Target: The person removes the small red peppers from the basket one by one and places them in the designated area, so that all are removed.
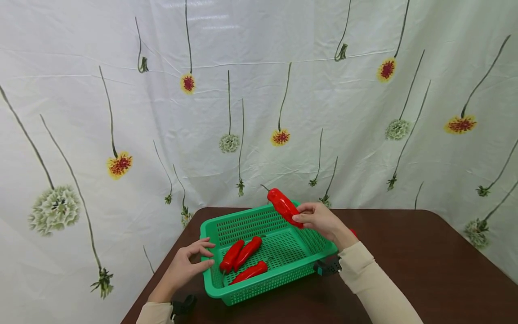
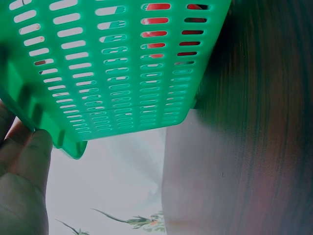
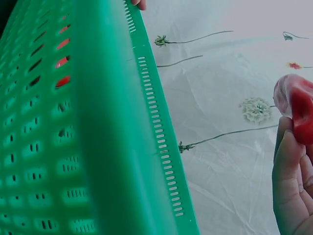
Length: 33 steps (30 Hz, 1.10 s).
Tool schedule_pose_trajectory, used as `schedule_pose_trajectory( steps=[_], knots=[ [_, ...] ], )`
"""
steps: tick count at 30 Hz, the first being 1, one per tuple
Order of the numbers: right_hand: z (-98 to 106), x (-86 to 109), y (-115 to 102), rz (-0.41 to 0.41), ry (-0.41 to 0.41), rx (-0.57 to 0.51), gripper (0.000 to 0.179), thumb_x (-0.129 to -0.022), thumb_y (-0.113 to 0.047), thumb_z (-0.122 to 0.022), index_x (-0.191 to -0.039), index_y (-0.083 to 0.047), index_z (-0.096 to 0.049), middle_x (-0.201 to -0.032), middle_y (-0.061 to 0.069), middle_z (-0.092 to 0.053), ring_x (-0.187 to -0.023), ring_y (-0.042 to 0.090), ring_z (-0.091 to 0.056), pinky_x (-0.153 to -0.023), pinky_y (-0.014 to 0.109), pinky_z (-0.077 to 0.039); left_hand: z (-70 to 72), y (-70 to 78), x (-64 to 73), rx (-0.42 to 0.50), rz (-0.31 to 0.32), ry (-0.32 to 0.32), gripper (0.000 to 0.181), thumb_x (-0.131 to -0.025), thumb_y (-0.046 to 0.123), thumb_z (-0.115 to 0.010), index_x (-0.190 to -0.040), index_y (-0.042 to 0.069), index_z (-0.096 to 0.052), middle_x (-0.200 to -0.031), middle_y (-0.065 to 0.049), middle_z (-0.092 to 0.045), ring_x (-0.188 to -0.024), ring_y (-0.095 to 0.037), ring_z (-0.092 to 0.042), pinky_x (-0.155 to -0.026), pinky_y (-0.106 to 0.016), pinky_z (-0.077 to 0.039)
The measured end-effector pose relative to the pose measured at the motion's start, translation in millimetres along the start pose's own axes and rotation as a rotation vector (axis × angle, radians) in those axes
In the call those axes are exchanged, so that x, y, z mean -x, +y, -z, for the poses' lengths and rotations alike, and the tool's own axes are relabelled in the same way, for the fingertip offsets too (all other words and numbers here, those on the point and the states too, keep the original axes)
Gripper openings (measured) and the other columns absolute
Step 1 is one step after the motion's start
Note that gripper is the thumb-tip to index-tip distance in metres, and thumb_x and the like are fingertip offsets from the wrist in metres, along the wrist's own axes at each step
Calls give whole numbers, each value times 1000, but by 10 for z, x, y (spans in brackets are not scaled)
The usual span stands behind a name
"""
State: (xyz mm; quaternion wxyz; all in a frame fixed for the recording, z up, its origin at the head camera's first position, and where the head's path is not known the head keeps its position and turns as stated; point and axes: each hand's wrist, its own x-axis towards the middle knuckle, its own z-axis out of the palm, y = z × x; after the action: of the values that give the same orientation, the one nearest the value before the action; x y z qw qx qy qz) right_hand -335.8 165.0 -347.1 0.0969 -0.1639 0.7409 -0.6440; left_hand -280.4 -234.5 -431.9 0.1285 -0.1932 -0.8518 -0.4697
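My right hand pinches a glossy red pepper near its lower end, above the far right part of a green plastic basket. The pepper tilts with its thin stem up and to the left. In the right wrist view, the same red pepper shows at the fingertips. My left hand is at the basket's left rim, fingers and thumb spread apart and reaching over it. Inside the basket's left side lie three red peppers. Through the slotted wall some red shows in the left wrist view.
The basket stands on a dark brown table. Something red peeks out behind my right wrist, mostly hidden. A white curtain printed with flowers hangs behind the table. Each wrist carries a small black camera.
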Motion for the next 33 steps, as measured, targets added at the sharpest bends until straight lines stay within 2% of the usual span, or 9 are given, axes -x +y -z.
schedule_pose_trajectory(
  steps=[6,13,20,23,33],
  knots=[
    [3,63,64,4,83,-8,29,-94,-13,-70,-115,5,-61,-111,11,-69,-95,20,-64,-82,31,-54,-1,7,1,8,6,-4,8,-87,10,-76,-92,5,-75,-126,-12,-69,-138,-31,-48,-102,-21,-42],
    [12,128,100,14,125,-37,30,-94,-13,-70,-115,6,-59,-112,10,-66,-95,18,-65,-79,28,-54,6,17,3,5,9,3,8,-87,11,-77,-92,6,-75,-125,-9,-70,-138,-29,-48,-102,-22,-43],
    [20,161,111,25,137,-45,29,-94,-12,-69,-114,7,-59,-109,9,-67,-95,17,-65,-79,27,-55,1,6,3,26,4,3,7,-87,10,-77,-92,6,-75,-125,-11,-69,-137,-15,-48,-100,-18,-42],
    [23,171,121,24,146,-50,29,-95,-12,-69,-114,7,-58,-108,8,-68,-95,16,-65,-79,26,-55,0,-2,4,29,4,2,7,-87,10,-77,-92,6,-75,-126,-10,-69,-137,-13,-48,-101,-18,-42],
    [88,238,194,17,199,-67,33,-95,-13,-69,-117,8,-57,-108,7,-69,-97,17,-65,-81,28,-56,0,-2,-1,21,5,4,7,-86,11,-77,-92,7,-75,-125,-9,-70,-138,-32,-48,-100,-18,-43]
  ],
)
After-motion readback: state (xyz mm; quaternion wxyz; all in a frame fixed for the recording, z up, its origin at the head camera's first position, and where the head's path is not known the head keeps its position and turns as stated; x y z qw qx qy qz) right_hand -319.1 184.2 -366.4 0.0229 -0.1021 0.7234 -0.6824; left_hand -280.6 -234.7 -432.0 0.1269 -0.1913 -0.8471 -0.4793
